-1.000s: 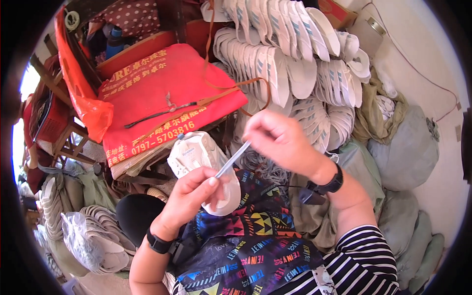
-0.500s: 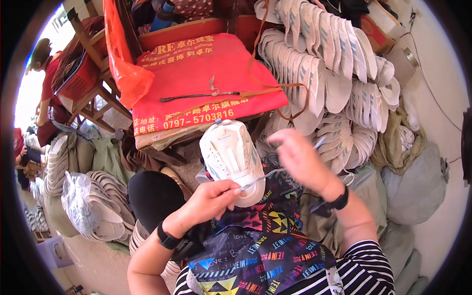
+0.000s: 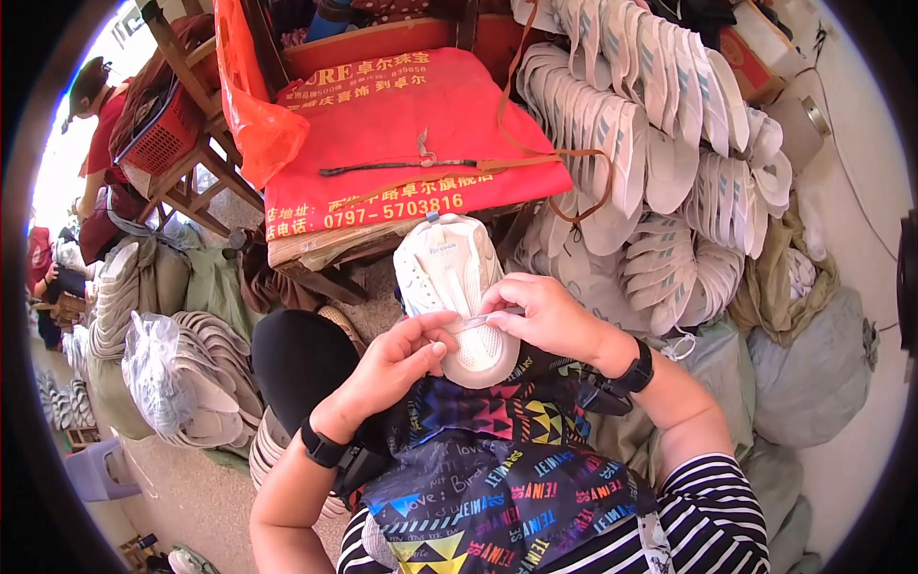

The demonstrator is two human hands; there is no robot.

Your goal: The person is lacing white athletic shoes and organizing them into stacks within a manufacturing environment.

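A white sneaker upper (image 3: 442,258) with grey-blue side stripes rests over my lap, its toe toward me. My left hand (image 3: 394,362) lies at the left of the toe, thumb and fingers pinched on a thin grey-blue shoelace (image 3: 471,323). From the right, my right hand (image 3: 547,320) pinches the same lace close by. The lace lies across the lower end of the tongue, just above the toe. Fingers cover most of it, and its ends are hidden. Beneath the shoe is my dark patterned apron (image 3: 535,502).
Ahead stands a low table covered by a red cloth (image 3: 421,110), with a dark thin tool and a brown strap (image 3: 540,153) on it. Stacked shoe uppers (image 3: 583,134) rise at the right; more stacks (image 3: 220,373) lie left. A person (image 3: 100,124) is near a wooden chair (image 3: 196,187).
My right hand has come down and left, from beside the shoe onto its front. The lace, earlier stretched between my hands, is now short between them. My left hand has shifted slightly left.
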